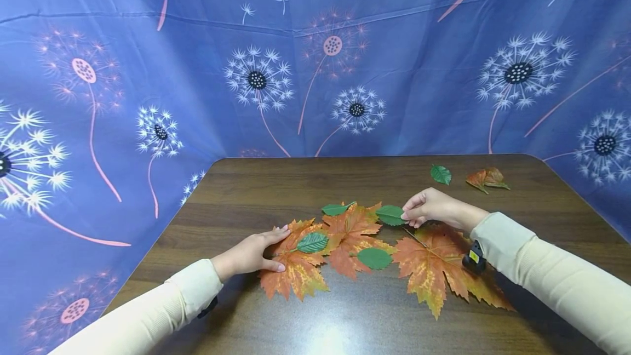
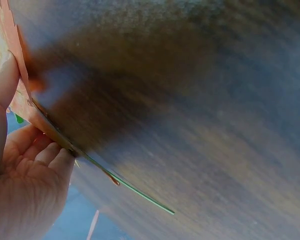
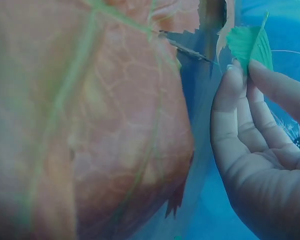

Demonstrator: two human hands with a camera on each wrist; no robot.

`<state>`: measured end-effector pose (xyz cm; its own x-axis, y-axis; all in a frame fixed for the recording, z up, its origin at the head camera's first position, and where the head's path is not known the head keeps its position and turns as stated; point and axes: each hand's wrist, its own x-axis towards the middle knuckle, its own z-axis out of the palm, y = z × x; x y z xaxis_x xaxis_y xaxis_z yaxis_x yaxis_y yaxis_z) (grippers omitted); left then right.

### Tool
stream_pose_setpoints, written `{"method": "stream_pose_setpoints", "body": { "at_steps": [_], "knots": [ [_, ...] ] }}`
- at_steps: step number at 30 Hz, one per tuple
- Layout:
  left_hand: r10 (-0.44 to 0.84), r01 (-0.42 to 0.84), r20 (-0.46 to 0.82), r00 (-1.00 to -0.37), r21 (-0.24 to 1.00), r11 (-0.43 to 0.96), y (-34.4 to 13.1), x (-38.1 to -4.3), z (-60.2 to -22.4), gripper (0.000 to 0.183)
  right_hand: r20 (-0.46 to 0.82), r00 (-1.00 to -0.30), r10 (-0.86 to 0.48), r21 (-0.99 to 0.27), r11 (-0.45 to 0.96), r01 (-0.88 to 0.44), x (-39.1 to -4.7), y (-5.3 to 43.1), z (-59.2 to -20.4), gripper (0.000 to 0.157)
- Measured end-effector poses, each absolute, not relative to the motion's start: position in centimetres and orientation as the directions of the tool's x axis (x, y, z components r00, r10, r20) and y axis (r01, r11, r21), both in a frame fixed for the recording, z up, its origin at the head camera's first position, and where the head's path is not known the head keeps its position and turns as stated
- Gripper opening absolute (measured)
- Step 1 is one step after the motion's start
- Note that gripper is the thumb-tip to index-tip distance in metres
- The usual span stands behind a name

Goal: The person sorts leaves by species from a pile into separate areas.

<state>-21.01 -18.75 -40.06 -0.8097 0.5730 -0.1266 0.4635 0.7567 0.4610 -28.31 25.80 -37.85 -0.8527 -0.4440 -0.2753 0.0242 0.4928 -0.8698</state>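
Observation:
In the head view my left hand (image 1: 251, 253) rests on the left orange maple leaf (image 1: 296, 278), fingers and thumb spread over its left side. The left wrist view shows the thumb (image 2: 5, 80) on this leaf, and a thin green stem (image 2: 145, 195) reaching past the fingers. A small green leaf (image 1: 312, 242) lies on top of it. My right hand (image 1: 436, 207) pinches the tip of another green leaf (image 1: 391, 215) between thumb and fingertips, beside the upper right of the middle maple leaf (image 1: 347, 229). The right maple leaf (image 1: 429, 262) lies below my right hand, partly hidden by the forearm.
One green leaf (image 1: 374, 258) lies on the middle maple leaf's lower right, another (image 1: 335, 209) at its top. Farther back on the brown wooden table (image 1: 276, 179) are a lone green leaf (image 1: 441, 174) and a folded orange leaf (image 1: 487, 178). Blue dandelion-print cloth (image 1: 414, 97) hangs behind.

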Motion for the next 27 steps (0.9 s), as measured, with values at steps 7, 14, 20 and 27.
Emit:
{"method": "stream_pose_setpoints", "body": {
  "at_steps": [7, 14, 20, 27],
  "knots": [
    [0.576, 0.462, -0.125, -0.808, 0.473, 0.75, -18.7, -20.9, -40.1, 0.083, -0.262, -0.86, -0.438, -0.882, 0.471, 0.029, -28.3, 26.4, -38.1, 0.028],
    [0.578, 0.465, -0.12, -0.807, 0.473, 0.748, -18.7, -20.8, -40.1, 0.083, -0.235, -0.883, -0.406, -0.891, 0.454, 0.028, -28.5, 26.9, -38.4, 0.032],
    [0.582, 0.477, -0.111, -0.805, 0.461, 0.748, -18.6, -20.8, -40.1, 0.083, -0.216, -0.907, -0.362, -0.892, 0.45, 0.033, -28.8, 27.4, -38.2, 0.037],
    [0.584, 0.481, -0.107, -0.805, 0.459, 0.747, -18.6, -20.9, -40.2, 0.083, -0.198, -0.932, -0.305, -0.918, 0.391, 0.067, -29.3, 28.1, -38.1, 0.035]
  ]
}}
